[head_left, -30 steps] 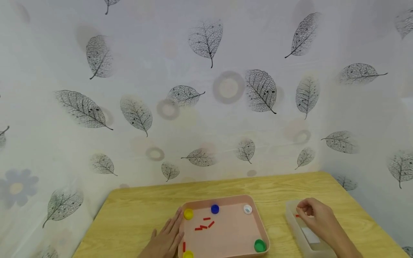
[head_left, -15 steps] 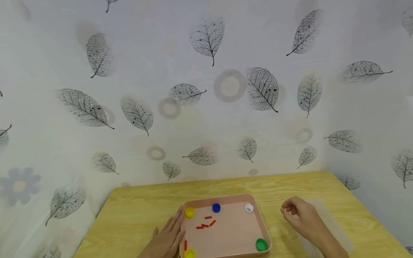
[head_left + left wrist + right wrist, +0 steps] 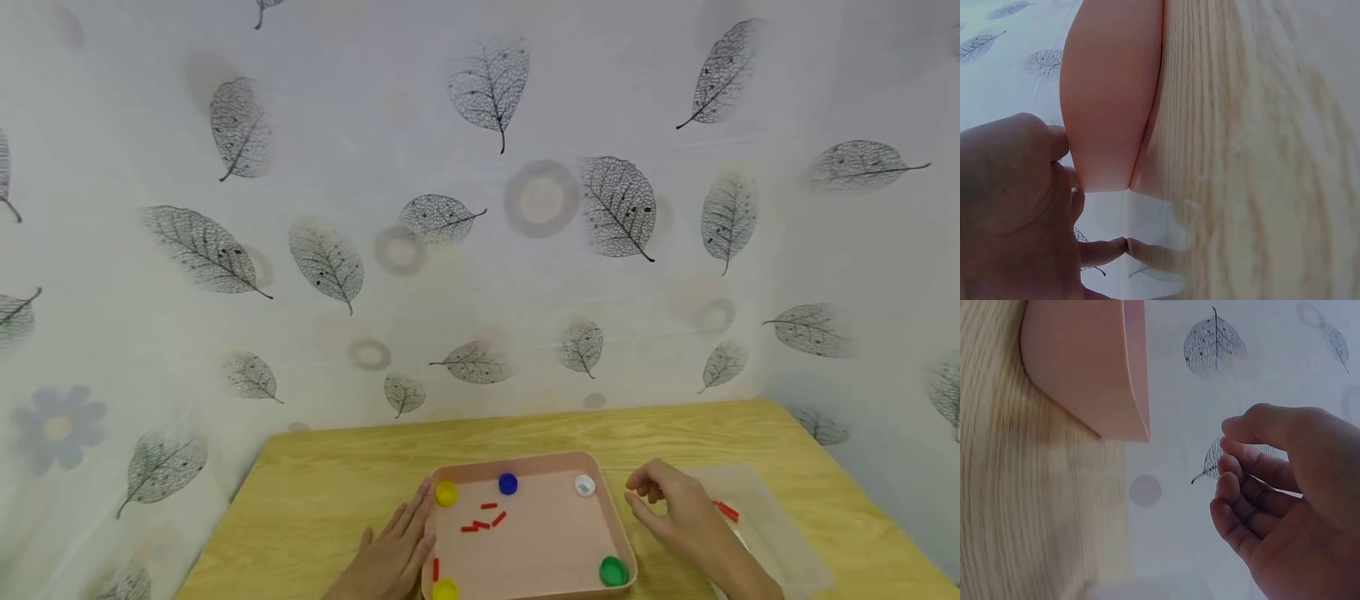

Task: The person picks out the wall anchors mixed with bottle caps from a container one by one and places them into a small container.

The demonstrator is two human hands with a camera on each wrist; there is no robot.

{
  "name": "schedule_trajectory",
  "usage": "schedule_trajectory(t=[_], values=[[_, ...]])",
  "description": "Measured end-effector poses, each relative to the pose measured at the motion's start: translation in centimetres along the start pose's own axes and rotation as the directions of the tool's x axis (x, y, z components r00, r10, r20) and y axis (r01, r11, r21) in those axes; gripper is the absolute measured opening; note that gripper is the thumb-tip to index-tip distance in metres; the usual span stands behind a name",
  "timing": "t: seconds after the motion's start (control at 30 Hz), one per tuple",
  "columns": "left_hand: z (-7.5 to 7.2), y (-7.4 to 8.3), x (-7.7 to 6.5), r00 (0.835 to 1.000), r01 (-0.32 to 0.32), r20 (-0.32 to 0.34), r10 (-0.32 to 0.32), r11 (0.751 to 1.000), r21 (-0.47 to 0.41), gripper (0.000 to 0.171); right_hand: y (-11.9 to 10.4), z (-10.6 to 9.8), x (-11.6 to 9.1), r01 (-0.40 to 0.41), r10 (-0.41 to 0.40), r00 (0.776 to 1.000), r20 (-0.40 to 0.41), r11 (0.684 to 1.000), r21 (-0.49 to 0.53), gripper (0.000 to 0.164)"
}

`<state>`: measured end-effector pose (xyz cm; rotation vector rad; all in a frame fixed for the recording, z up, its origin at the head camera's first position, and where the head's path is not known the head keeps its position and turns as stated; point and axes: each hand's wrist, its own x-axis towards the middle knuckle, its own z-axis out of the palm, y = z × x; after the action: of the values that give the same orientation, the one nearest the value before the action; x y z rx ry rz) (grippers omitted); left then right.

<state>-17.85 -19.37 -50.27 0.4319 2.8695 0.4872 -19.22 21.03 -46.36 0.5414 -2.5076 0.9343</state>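
A pink tray [image 3: 540, 546] lies on the wooden table with several small red sticks [image 3: 489, 506] inside it. My left hand [image 3: 393, 546] rests fingers-straight along the tray's left side; in the left wrist view the fingers touch its pink wall. Just off the tray's right side hovers my right hand [image 3: 675, 512]. In the right wrist view its fingers curl and the thumb tip meets the index fingertip, but I cannot tell whether something small is pinched there. Behind that hand, a translucent bin [image 3: 787, 533] contains more red pieces [image 3: 726, 510].
Round caps sit around the tray's inside: a yellow cap [image 3: 446, 493] at the back left, another yellow cap [image 3: 445, 590] at the front left, a blue cap [image 3: 507, 483], a white cap [image 3: 584, 485] and a green cap [image 3: 613, 571]. A leaf-patterned wall [image 3: 480, 275] stands behind the table.
My right hand has moved left from over the translucent bin to near the tray's right edge, uncovering red pieces in the bin. My left hand stays at the tray's left side.
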Motion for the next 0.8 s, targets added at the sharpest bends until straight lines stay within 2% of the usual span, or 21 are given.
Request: schedule_trajectory(t=[0.2, 0.37, 0.57, 0.67, 0.8], values=[[0.0, -0.1, 0.1, 1.000, -0.016, -0.007, 0.016, 1.000, -0.005, 0.066, -0.9, 1.6, 0.3, 0.095, -0.095, 0.995, 0.007, 0.994, 0.058, 0.020], [0.1, -0.1, 0.2, 1.000, -0.009, -0.001, 0.009, 1.000, 0.004, 0.066, -1.6, 2.9, 0.8, 0.068, -0.080, 0.993, 0.084, 0.988, 0.140, 0.015], [0.2, -0.2, 0.2, 1.000, 0.001, -0.003, -0.001, 1.000, -0.009, 0.066, -2.3, 4.5, 1.6, 0.075, -0.098, 0.988, 0.116, 0.980, 0.187, 0.019], [0.2, -0.2, 0.2, 1.000, -0.001, -0.007, 0.001, 1.000, -0.013, 0.066, -2.6, 5.2, 1.8, 0.037, -0.075, 0.983, 0.170, 0.976, 0.216, 0.016], [0.3, -0.3, 0.2, 1.000, 0.005, 0.000, -0.005, 1.000, -0.017, 0.066, -3.1, 6.2, 1.9, 0.031, -0.083, 0.974, 0.212, 0.971, 0.236, 0.011]])
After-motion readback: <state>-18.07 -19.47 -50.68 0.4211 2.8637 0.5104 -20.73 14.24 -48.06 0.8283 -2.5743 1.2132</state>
